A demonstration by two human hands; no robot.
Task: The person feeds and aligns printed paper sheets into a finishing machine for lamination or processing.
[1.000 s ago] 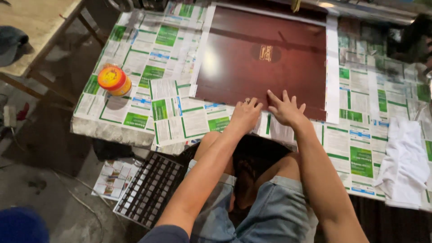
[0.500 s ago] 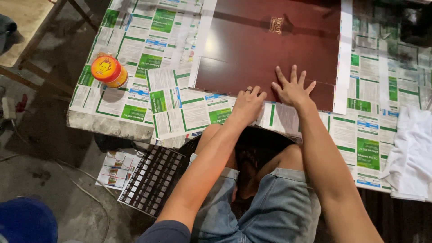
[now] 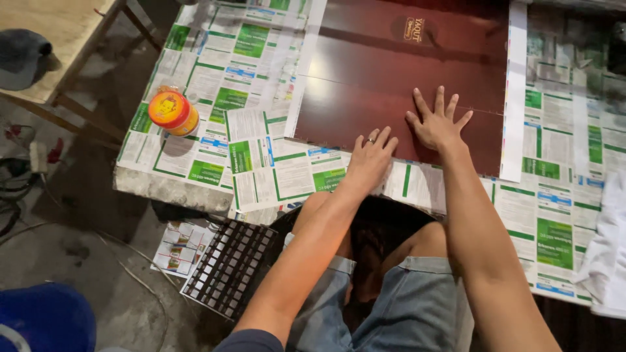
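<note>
Dark red sheet [image 3: 398,85]: flat on the table [image 3: 163,189], on a layer of newspaper [image 3: 261,150], with a faint crease or seam line across the middle. Looks thin, glossy and probably light; likely stiff enough to slide as one piece, yet apt to bend or kink if lifted by one corner. Shiny face, so probably slippery under dry palms and easy to mark with fingerprints or scratches. Best taken at two opposite edges, or moved by flat pressure from above.

Right hand [image 3: 435,124]: pressed flat on the sheet close to its near edge, fingers spread wide, grip open and holding nothing. Left hand [image 3: 370,156]: flat as well, fingers over the near edge of the sheet, palm on the newspaper just outside it, grip open and empty; a ring on one finger.

Left of the sheet, well apart: a small can [image 3: 171,111] with an orange lid. Right of the sheet, at the table's end: a white cloth [image 3: 603,254], cut off by the frame.

Far edge of the sheet cut off at the top. Thickness and material not possible to tell, nor whether anything lies under it besides paper. Near edge of the table hidden by the arms and knees.
</note>
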